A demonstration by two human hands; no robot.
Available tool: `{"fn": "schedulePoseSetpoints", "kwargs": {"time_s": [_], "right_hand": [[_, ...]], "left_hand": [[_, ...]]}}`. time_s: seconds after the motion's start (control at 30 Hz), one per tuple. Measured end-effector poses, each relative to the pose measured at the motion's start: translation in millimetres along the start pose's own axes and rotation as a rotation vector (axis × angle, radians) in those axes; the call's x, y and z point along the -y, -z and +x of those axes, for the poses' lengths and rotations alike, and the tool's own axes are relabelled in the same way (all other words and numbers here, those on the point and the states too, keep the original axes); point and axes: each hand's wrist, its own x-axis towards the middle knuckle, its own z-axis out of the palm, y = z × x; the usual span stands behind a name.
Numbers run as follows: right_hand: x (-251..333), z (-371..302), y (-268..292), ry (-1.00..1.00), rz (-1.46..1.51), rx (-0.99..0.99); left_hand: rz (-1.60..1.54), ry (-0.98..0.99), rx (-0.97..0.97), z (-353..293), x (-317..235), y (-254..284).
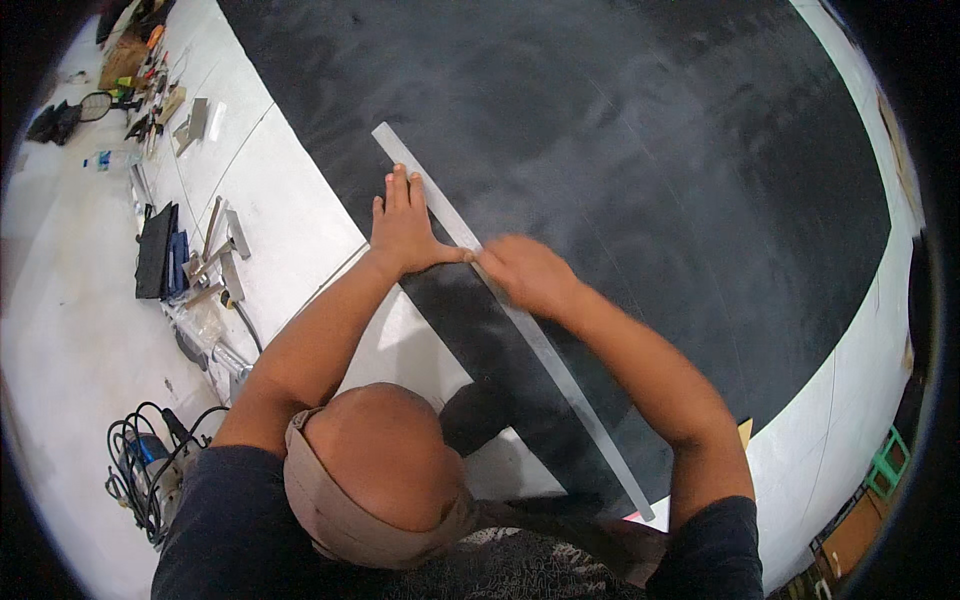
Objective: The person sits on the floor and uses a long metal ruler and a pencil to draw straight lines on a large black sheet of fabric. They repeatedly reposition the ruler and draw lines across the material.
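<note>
A long, flat metal straightedge (545, 355) lies slantwise across a big black sheet (680, 190), running from the upper left to the lower right. My left hand (405, 232) lies flat with its fingers stretched out and the thumb apart. Its fingertips and thumb touch the upper part of the straightedge. Close by the left thumb, my right hand (530, 275) is closed at the straightedge, slightly smeared by motion. Whatever it may grip is hidden beneath the fingers.
The sheet lies on a white surface (290, 210). Along the left are metal brackets (192, 125), a black pouch (157, 250), a clear bottle (110, 160), a racket (96, 106), and a blue-and-silver power tool (152, 450) with a coiled black cable. A green stool (888, 463) stands at the far right.
</note>
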Motion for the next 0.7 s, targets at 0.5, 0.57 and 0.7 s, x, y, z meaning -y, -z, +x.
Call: {"fn": "schedulePoseSetpoints", "kwargs": {"time_s": [0.5, 0.57, 0.7], "right_hand": [[63, -128, -1, -0.224, 0.0, -0.077], [65, -130, -6, -0.233, -0.013, -0.151], [109, -221, 13, -0.41, -0.017, 0.074]], "left_hand": [[0.004, -0.037, -0.121, 8, -1, -17], [0.034, -0.033, -0.114, 9, 1, -19], [0.064, -0.051, -0.138, 13, 6, -27]]}}
